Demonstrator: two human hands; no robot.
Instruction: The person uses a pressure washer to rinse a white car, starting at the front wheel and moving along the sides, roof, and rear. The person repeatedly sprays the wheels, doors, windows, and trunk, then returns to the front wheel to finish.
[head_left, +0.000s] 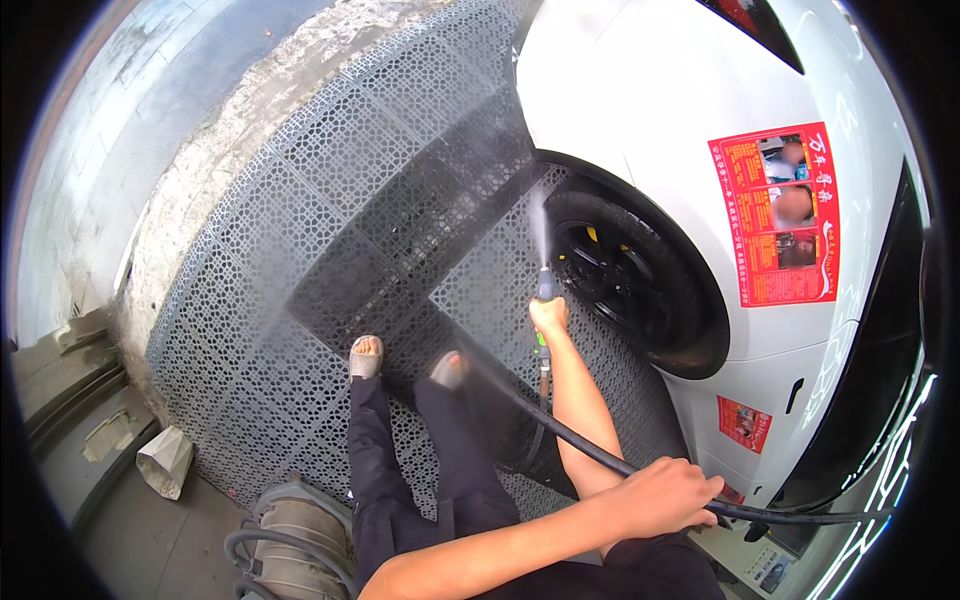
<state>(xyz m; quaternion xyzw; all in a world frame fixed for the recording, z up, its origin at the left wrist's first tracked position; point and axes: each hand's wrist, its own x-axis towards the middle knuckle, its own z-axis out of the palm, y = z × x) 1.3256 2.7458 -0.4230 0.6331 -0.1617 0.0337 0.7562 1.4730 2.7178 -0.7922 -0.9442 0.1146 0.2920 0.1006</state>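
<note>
My right hand (551, 315) is closed around a pressure-washer spray gun (545, 286). From its nozzle a white jet of water goes forward, beside the black wheel (600, 255) of a white car (630, 82). Across my body reaches my left hand (667, 495), its fingers wrapped over a black hose (574, 439) that runs from the floor to the right edge. Red posters (780, 217) with pictures and writing are stuck on the car's side. The fingers of my left hand are partly hidden by its back.
Perforated grey plastic tiles (322, 165) cover the wet floor under my sandals. A cylindrical vacuum cleaner (300, 532) with a grey hose stands at lower left, near a crumpled paper-like object (166, 461). Rough concrete edging (217, 127) borders the tiles.
</note>
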